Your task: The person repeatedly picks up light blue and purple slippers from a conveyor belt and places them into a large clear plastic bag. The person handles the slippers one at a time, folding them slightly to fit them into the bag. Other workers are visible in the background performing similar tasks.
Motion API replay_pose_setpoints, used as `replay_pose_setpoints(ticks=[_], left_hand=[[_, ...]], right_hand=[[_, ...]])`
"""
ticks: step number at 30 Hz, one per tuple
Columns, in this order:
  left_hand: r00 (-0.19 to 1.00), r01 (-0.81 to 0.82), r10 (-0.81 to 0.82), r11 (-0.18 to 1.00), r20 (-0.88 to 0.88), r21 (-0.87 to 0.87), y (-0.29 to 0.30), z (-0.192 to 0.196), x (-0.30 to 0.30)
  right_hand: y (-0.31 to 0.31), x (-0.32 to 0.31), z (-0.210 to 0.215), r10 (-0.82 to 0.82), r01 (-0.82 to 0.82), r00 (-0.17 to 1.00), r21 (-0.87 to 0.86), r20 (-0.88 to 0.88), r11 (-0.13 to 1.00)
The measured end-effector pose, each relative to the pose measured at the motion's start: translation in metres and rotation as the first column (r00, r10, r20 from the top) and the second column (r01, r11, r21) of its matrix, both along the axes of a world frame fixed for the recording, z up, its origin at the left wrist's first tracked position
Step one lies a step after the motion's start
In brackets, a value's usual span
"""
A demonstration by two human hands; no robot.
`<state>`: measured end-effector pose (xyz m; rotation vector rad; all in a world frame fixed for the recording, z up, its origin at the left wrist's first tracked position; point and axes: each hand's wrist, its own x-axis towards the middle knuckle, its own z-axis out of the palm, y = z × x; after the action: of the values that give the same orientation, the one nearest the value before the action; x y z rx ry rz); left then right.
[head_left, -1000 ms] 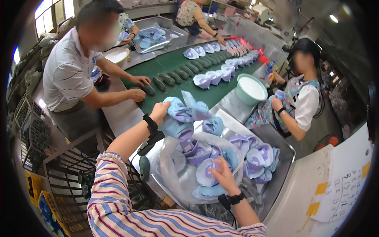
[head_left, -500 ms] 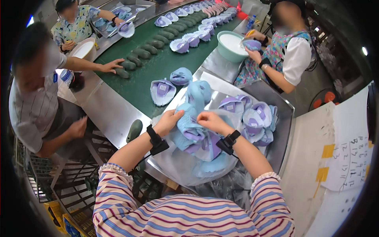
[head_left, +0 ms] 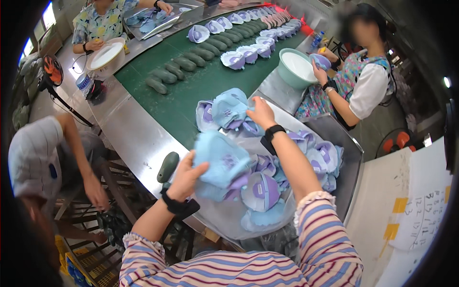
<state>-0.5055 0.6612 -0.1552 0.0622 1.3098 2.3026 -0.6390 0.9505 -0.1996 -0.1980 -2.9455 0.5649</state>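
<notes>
A light blue and purple soft cap-like piece (head_left: 220, 160), slightly blurred, is in my left hand (head_left: 185, 178); the thumb and fingers hold its left edge. Farther off, my right hand (head_left: 261, 114) has its fingers closed on the right edge of another light blue cap-like piece (head_left: 230, 106), by the belt's near end. Next to that one lies a purple and white hollow piece (head_left: 204, 115). Below my hands, several more such pieces (head_left: 260, 191) rest on a clear plastic bag (head_left: 224, 225), and a further heap (head_left: 320, 155) sits to the right.
A green conveyor belt (head_left: 138, 93) carries rows of dark green elongated pieces (head_left: 184, 63) and purple-white caps (head_left: 233, 60). One dark green piece (head_left: 168, 167) lies on the metal edge by my left wrist. Co-workers sit beside a green basin (head_left: 282, 71) and a cream basin (head_left: 88, 67); another bends over crates (head_left: 93, 268).
My hands, close together before, are now apart: the left nearer with a piece, the right farther out at another. The left co-worker's hand has left the belt, and that person bends down.
</notes>
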Motion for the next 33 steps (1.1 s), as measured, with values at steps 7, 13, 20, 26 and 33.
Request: replay_pose_setpoints(ticks=[7, 13, 20, 26, 33], left_hand=[[0.748, -0.549, 0.445, 0.832, -0.492, -0.082, -0.063, 0.01, -0.063], [0.809, -0.504, 0.179, 0.702, -0.561, -0.503, -0.08, -0.025, -0.092], [0.84, -0.268, -0.034, 0.842, -0.542, -0.469, -0.007, -0.017, -0.101], [0.849, -0.486, 0.185, 0.641, -0.495, -0.594, -0.07, -0.016, -0.191], [0.759, -0.648, 0.496, 0.638, -0.423, -0.415, -0.147, 0.036, -0.335]], right_hand=[[-0.03, -0.031, -0.083, 0.274, -0.361, 0.921, 0.341, 0.277, 0.868], [-0.049, -0.015, -0.028, 0.201, -0.233, 0.881, -0.023, -0.428, 0.972], [-0.079, 0.065, 0.038, 0.662, -0.67, 0.738, -0.027, -0.134, 0.742], [-0.043, 0.137, 0.071, 0.321, -0.372, 0.928, -0.442, -0.189, 0.816], [-0.013, 0.219, 0.076, 0.268, -0.212, 0.963, -0.558, 0.019, 0.803]])
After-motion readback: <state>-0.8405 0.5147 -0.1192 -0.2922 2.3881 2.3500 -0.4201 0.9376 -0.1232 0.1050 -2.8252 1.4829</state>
